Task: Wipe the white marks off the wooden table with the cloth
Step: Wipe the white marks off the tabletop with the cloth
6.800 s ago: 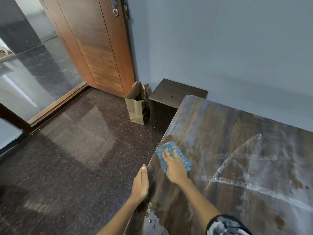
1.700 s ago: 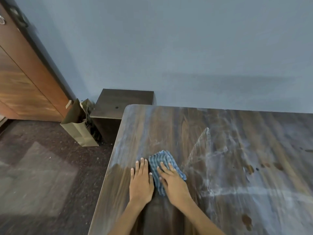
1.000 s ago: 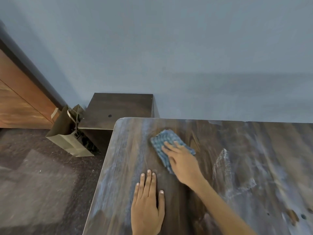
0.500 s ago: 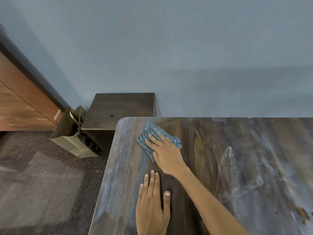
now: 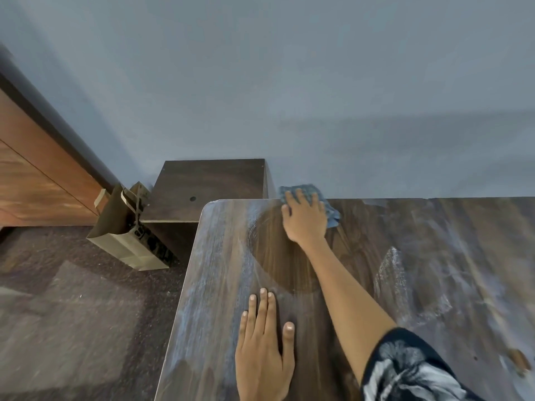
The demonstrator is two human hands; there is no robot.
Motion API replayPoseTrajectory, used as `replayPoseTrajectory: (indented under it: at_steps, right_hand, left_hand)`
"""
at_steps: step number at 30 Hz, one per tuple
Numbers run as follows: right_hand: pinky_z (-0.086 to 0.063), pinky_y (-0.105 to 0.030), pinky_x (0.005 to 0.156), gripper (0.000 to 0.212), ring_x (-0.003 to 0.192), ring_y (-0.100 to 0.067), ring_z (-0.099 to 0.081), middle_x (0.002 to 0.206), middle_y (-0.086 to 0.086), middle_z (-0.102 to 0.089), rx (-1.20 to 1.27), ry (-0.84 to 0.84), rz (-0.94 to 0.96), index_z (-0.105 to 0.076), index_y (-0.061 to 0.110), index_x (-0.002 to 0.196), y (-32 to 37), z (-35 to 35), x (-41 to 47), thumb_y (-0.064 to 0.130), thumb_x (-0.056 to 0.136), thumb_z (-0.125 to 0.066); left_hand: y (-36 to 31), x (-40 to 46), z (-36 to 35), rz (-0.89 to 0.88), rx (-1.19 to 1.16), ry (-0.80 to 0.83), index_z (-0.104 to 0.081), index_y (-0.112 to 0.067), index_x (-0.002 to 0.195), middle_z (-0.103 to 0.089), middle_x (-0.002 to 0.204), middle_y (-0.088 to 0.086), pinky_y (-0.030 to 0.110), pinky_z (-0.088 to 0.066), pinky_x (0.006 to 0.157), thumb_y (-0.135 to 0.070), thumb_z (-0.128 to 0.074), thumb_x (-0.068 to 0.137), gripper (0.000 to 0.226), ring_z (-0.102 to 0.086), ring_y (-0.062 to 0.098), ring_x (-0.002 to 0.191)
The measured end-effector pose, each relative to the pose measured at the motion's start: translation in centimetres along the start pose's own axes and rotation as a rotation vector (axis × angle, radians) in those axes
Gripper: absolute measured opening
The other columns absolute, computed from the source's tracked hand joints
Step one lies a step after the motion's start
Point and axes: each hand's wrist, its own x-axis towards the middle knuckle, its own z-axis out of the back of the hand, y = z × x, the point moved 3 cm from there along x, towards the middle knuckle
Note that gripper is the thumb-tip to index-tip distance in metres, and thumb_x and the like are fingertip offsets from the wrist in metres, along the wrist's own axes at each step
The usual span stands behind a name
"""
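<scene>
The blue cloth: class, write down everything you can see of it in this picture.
The blue cloth is a small, soft rag with a faint striped or checked weave, crumpled rather than folded flat. It lies at the far edge of the wooden table, close to the blue wall, near the table's far left corner. The right hand presses down on it with spread fingers and covers most of it, so only its far edge and right side show. The left hand does not touch it.

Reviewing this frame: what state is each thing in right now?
Table: partly wiped, white marks remain.
Cloth: crumpled at far edge, under right hand.
Left hand: flat on table.
Paper bag: open, tilted on floor.
</scene>
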Motion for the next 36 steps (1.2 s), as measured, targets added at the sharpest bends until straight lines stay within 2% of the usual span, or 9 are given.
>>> replayPoseTrajectory:
  at_steps: [5,8,11,15,21,25,29,33,36]
  right_hand:
    - [-0.005,-0.041,0.118,0.048,0.147,-0.023,0.0,0.159,0.004,-0.013,-0.01,0.051,0.347,-0.022,0.028,0.149,2.3,-2.1,-3.8,0.037,0.102,-0.023]
    - [-0.01,-0.038,0.118,0.046,0.147,-0.021,-0.007,0.157,0.007,-0.02,-0.015,0.057,0.439,-0.028,0.03,0.147,1.1,-2.7,-7.4,0.036,0.101,-0.026]
    - [-0.005,-0.031,0.116,0.047,0.146,-0.015,-0.012,0.156,0.01,-0.023,-0.019,0.063,0.463,-0.031,0.032,0.145,-0.9,-2.7,-10.8,0.038,0.099,-0.023]
    - [-0.019,-0.033,0.112,0.048,0.141,-0.015,-0.029,0.15,0.013,-0.035,-0.079,-0.001,0.324,-0.039,0.036,0.14,-3.5,-2.3,-14.3,0.043,0.097,-0.021]
    - [-0.019,-0.042,0.115,0.054,0.145,-0.024,-0.018,0.158,0.0,-0.018,-0.052,-0.051,0.027,-0.026,0.034,0.147,-6.1,-0.7,-10.5,0.047,0.096,-0.036]
    - [-0.011,-0.048,0.115,0.059,0.146,-0.027,-0.006,0.16,-0.002,-0.006,-0.042,-0.02,-0.059,-0.012,0.034,0.149,-4.3,-0.3,-5.1,0.047,0.096,-0.032]
    - [-0.008,-0.044,0.117,0.054,0.147,-0.022,-0.003,0.159,0.002,-0.011,-0.066,-0.017,0.13,-0.016,0.028,0.15,-1.6,-1.0,-4.3,0.039,0.098,-0.028]
    - [-0.01,-0.04,0.118,0.049,0.147,-0.019,-0.007,0.157,0.006,-0.019,-0.085,0.0,0.322,-0.023,0.029,0.148,-1.6,-1.9,-8.1,0.039,0.1,-0.025]
    - [-0.015,-0.038,0.118,0.048,0.146,-0.017,-0.014,0.155,0.008,-0.025,-0.092,0.017,0.427,-0.03,0.03,0.145,-2.7,-2.1,-12.7,0.039,0.098,-0.025]
  left_hand:
    - [0.0,0.1,-0.2,0.002,0.05,-0.006,-0.057,-0.009,0.126,-0.054,0.133,0.002,0.023,-0.007,0.109,-0.034,-0.032,0.087,0.053,-0.05,0.023,0.123]
    - [-0.1,0.0,-0.2,0.0,0.069,0.0,-0.058,-0.009,0.124,-0.056,0.131,0.002,0.026,-0.014,0.109,-0.033,-0.032,0.086,0.052,-0.052,0.022,0.122]
    - [-0.1,0.1,-0.1,-0.002,0.078,-0.007,-0.058,-0.008,0.124,-0.057,0.13,0.003,0.025,-0.008,0.109,-0.03,-0.032,0.085,0.052,-0.053,0.022,0.121]
    - [-0.1,0.2,0.0,-0.008,0.05,-0.035,-0.059,-0.008,0.123,-0.057,0.13,0.005,0.022,-0.006,0.108,-0.028,-0.032,0.084,0.052,-0.054,0.026,0.12]
    - [-0.1,0.1,-0.1,-0.016,0.015,-0.058,-0.059,-0.008,0.123,-0.057,0.13,0.005,0.023,-0.006,0.109,-0.027,-0.032,0.084,0.051,-0.053,0.027,0.12]
    - [0.0,0.1,-0.4,-0.03,0.028,-0.067,-0.057,-0.008,0.125,-0.056,0.131,0.004,0.024,-0.006,0.11,-0.026,-0.032,0.086,0.05,-0.052,0.025,0.121]
    - [0.1,-0.1,-0.6,-0.021,-0.006,-0.056,-0.054,-0.009,0.128,-0.053,0.135,0.002,0.023,-0.005,0.11,-0.027,-0.03,0.088,0.05,-0.043,0.021,0.127]
    - [0.3,0.0,-1.0,-0.03,0.01,-0.083,-0.048,-0.01,0.133,-0.048,0.139,0.0,0.027,-0.011,0.111,-0.03,-0.029,0.09,0.051,-0.032,0.016,0.131]
    - [0.5,0.0,-1.5,-0.021,0.008,-0.072,-0.03,-0.013,0.14,-0.035,0.146,-0.005,0.031,-0.013,0.117,-0.034,-0.02,0.092,0.053,-0.02,0.011,0.136]
